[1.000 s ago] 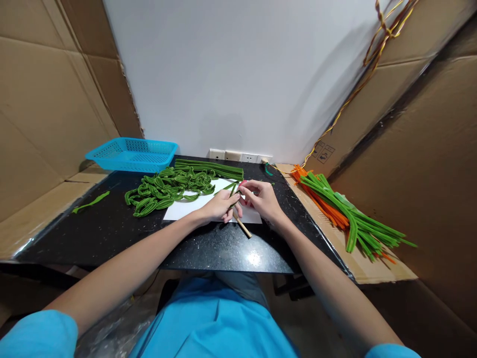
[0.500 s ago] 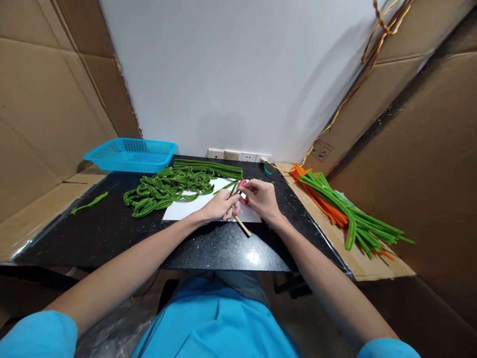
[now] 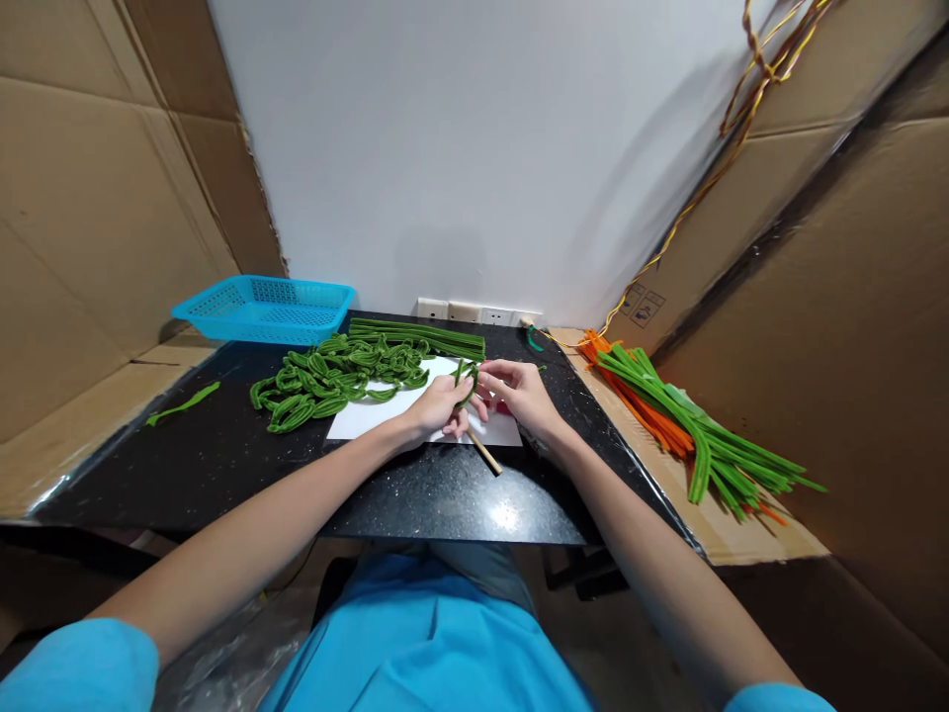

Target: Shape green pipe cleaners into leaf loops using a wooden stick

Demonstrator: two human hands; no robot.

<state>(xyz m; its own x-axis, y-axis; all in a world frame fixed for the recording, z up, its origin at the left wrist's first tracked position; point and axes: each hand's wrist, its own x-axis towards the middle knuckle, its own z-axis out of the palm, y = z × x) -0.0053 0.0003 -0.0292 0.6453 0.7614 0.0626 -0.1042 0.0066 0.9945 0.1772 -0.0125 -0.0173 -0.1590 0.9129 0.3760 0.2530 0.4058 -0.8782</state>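
Note:
My left hand (image 3: pixel 439 406) is closed around a thin wooden stick (image 3: pixel 485 458) whose lower end juts out toward me over the black table (image 3: pixel 222 455). A green pipe cleaner (image 3: pixel 467 384) bends around the stick between both hands. My right hand (image 3: pixel 519 392) pinches the pipe cleaner's end just right of the left hand. Both hands rest over a white sheet of paper (image 3: pixel 367 416). Left of them lies a heap of bent green pipe cleaner loops (image 3: pixel 333 376).
A bundle of straight green pipe cleaners (image 3: pixel 415 336) lies at the table's back by wall sockets (image 3: pixel 478 314). A blue plastic basket (image 3: pixel 263 308) stands back left. Green and orange pipe cleaners (image 3: pixel 682 420) lie on cardboard at right. A green scrap (image 3: pixel 182 402) lies far left.
The straight green pipe cleaner has been bent over into a loop at the stick. My right fingers shifted slightly; the left hand stays on the stick.

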